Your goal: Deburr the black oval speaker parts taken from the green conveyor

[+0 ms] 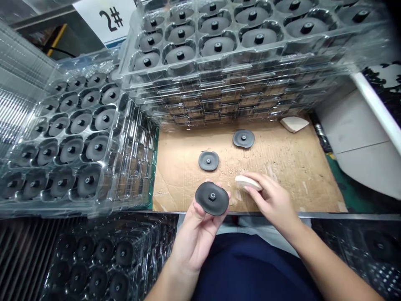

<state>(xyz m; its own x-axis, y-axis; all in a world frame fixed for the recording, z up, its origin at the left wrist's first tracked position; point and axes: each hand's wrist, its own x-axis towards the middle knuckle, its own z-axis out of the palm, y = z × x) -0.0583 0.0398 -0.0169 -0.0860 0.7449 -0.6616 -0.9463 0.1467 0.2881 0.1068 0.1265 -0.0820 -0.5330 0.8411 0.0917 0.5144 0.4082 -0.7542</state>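
My left hand (200,234) holds up a dark grey oval disc (205,205) with a short stub in its centre, stub side up, over the table's front edge. Between the thumb and fingers of my right hand (274,198) is a small white wedge-shaped pad (246,181), just to the right of that disc and apart from it. Two more such parts, a nearer oval disc (208,166) and a farther oval disc (247,142), lie stub up on the cardboard (291,167).
Stacked clear plastic trays (188,67) filled with discs stand at the back, others (125,146) at the left. Lower trays (140,251) sit below the table edge. Another white wedge pad (295,123) lies back right, near a grey-white bin (360,121). A "2#" sign (106,19) hangs behind.
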